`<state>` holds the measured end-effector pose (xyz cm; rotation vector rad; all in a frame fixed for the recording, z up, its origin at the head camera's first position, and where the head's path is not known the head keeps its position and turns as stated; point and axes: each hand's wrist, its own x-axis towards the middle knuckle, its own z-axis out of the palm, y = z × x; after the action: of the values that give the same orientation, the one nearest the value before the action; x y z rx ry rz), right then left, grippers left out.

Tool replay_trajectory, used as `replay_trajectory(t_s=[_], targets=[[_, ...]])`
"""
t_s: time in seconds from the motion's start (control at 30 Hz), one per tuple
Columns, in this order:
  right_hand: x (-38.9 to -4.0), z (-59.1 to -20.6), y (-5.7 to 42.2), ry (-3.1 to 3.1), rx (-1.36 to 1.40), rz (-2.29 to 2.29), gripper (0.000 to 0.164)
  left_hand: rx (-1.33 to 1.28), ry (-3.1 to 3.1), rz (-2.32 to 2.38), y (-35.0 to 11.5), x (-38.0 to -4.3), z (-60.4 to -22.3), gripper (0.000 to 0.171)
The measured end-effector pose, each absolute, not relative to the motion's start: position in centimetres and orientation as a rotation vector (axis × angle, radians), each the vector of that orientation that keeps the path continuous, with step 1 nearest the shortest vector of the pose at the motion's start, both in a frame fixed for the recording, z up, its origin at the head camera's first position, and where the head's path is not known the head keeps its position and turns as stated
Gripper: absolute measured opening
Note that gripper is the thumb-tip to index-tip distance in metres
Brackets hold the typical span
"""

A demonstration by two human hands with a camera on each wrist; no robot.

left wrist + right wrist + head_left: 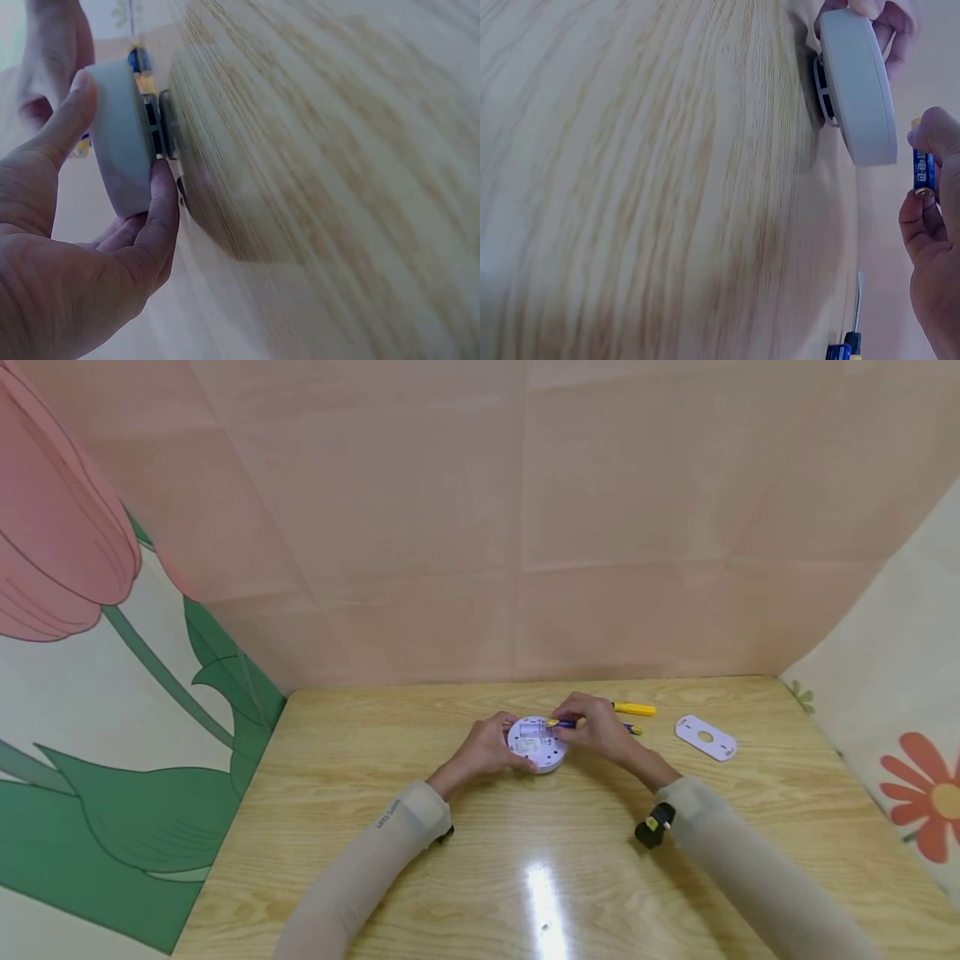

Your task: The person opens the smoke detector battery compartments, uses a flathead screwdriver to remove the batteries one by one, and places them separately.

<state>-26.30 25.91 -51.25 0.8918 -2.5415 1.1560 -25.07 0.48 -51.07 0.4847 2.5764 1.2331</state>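
Observation:
My left hand grips a round white smoke alarm by its edge, thumb on one face and fingers beneath. Its back faces up, showing an open battery bay. In the left wrist view the slotted front of the smoke alarm is turned down, close over the table. Between thumb and fingers, my right hand pinches a blue-and-gold battery, held over the bay's right end in the head view.
Just right of my right hand lie another battery and a screwdriver with a yellow handle. Farther right, a white oblong mounting plate with a round central hole lies on the wooden table. A pink wall covering rises behind.

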Motion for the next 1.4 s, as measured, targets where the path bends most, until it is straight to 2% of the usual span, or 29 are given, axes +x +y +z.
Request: replay_trajectory(t_s=[0.93, 1.4], targets=[[-26.4, -51.2, 31.7, -2.506, 0.816, 1.029, 0.022, 0.460, 2.572, 1.237, 0.7, -25.1, -51.3, 0.090], [-26.7, -51.4, 35.4, -2.496, 0.759, 0.951, 0.024, 0.459, 2.575, 1.243, 0.6, -25.1, -51.4, 0.088]])
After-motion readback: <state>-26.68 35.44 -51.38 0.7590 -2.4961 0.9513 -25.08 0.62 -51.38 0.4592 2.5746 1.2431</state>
